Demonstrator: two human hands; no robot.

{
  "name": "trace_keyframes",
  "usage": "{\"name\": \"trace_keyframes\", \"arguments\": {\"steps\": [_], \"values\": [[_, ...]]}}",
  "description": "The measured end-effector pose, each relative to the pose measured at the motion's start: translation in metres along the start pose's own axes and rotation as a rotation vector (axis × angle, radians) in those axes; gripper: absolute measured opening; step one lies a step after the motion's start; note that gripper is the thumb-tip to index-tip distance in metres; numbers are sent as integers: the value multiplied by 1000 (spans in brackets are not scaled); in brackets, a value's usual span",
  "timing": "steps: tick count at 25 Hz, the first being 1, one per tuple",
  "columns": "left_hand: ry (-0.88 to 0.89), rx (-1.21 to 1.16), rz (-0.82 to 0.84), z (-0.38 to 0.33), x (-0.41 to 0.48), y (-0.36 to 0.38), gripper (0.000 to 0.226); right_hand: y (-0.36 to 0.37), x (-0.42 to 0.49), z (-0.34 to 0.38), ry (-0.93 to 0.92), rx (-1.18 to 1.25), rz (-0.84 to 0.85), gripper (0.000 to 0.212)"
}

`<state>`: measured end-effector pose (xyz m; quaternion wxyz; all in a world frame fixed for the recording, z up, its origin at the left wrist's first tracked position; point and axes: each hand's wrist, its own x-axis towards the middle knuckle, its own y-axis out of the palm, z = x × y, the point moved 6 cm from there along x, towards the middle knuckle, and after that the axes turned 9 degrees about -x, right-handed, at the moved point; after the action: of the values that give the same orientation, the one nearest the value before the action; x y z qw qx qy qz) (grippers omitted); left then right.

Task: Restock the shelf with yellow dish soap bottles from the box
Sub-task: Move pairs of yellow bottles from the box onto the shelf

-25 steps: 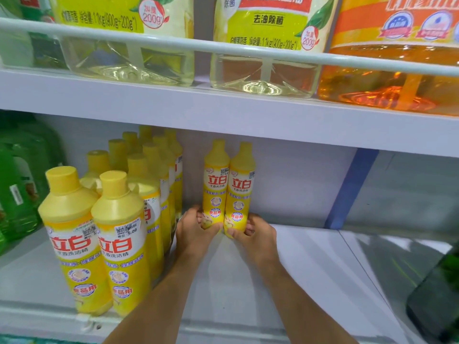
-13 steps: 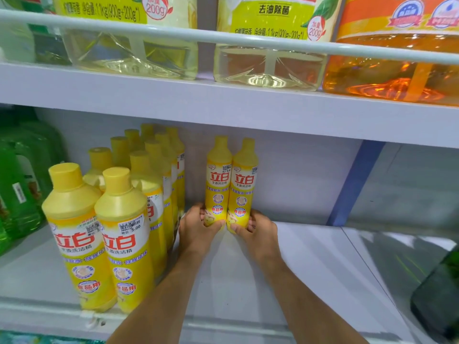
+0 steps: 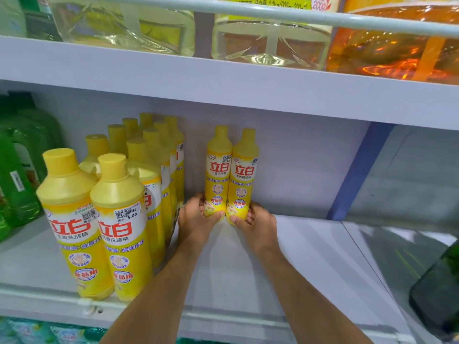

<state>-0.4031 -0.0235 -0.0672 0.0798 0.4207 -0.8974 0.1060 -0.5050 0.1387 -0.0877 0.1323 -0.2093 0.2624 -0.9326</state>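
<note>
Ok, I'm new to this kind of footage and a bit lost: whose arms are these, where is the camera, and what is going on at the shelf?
There is no machine here: these are a person's two bare arms. The camera sits on the person's head, looking forward and down, so you see what they see. The left hand grips one yellow soap bottle near its base, and the right hand grips a second bottle beside it; both are upright near the back of the white shelf. To the left stands a group of the same yellow bottles, with green bottles farther left. The shelf above carries big clear jugs and an orange jug.
</note>
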Motion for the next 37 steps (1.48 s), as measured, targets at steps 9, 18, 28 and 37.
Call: {"name": "trace_keyframes", "arguments": {"steps": [9, 18, 28, 37], "values": [[5, 6, 3, -2, 0, 0, 51, 3, 4, -3, 4, -39, 3, 60], [-9, 31, 61, -3, -7, -5, 50, -5, -2, 4, 34, -35, 35, 38], [180, 933, 541, -58, -70, -27, 75, -66, -76, 68, -42, -686, 422, 76], [434, 1200, 714, -124, -203, -130, 82, -107, -225, 170, -108, -994, 429, 90]]}}
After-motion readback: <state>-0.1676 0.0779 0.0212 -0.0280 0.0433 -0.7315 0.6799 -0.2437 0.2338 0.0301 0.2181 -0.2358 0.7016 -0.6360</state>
